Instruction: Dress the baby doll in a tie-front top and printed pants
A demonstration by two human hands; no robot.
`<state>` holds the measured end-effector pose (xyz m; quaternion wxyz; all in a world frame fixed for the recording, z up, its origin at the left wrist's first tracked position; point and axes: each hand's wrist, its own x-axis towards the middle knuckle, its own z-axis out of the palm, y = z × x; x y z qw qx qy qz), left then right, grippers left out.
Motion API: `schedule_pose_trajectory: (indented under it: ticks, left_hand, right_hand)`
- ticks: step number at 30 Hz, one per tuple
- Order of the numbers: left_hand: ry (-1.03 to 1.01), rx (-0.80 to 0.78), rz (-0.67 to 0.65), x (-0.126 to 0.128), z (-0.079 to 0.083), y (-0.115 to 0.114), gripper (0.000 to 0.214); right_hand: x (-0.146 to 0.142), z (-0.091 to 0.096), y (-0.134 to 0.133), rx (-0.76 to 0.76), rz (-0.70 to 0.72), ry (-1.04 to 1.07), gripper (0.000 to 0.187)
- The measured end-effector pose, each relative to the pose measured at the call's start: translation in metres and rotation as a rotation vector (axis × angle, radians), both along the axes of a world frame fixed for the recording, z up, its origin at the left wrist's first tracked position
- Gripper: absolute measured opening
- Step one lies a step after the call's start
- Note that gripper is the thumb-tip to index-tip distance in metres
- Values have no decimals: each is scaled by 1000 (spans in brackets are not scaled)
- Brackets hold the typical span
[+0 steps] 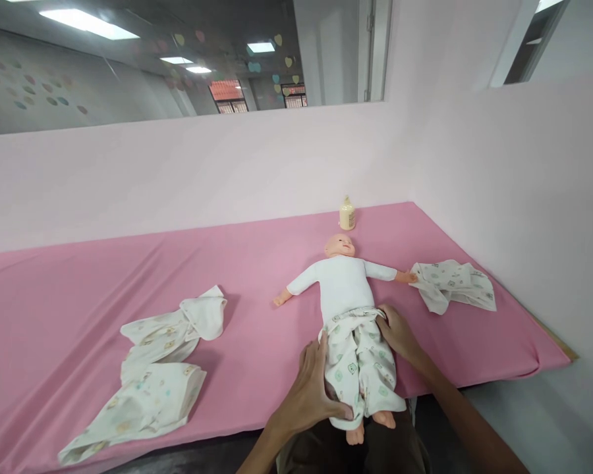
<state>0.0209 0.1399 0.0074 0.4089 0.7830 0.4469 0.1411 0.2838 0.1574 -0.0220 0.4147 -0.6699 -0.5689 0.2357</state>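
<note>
A baby doll [343, 280] lies on its back on the pink mat [257, 276], head toward the wall, arms spread. It wears a white top and printed trousers [360, 365]. My left hand [311, 388] lies against the doll's left trouser leg, thumb pressed on the cloth near the cuff. My right hand [398, 332] grips the trouser waistband at the doll's hip, fingers curled on the fabric. The doll's bare feet hang over the mat's front edge.
A folded printed cloth [454, 284] lies by the doll's outstretched hand at right. More printed baby clothes [153, 368] lie spread at left. A small cream bottle [346, 214] stands by the pink wall behind the doll's head. The mat ends at right near a wall.
</note>
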Motion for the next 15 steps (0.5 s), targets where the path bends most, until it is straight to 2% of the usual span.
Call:
schedule_pose_trajectory:
  ticks: [4, 6, 10, 13, 15]
  left_hand:
    - [-59, -70, 62, 4, 2, 0, 146]
    - [-74, -97, 78, 4, 3, 2, 144]
    - [-78, -136, 96, 4, 4, 0, 137]
    - [-76, -141, 101, 3, 3, -5, 127]
    - [-75, -132, 108, 1, 1, -10, 119]
  right_hand:
    - [-1, 1, -1, 12, -1, -47, 22]
    - [2, 6, -5, 20, 42, -42, 23]
    - [11, 21, -23, 22, 262, 37, 21]
    - [17, 30, -48, -44, 406, 105, 19]
    - [19, 29, -68, -119, 443, 128, 40]
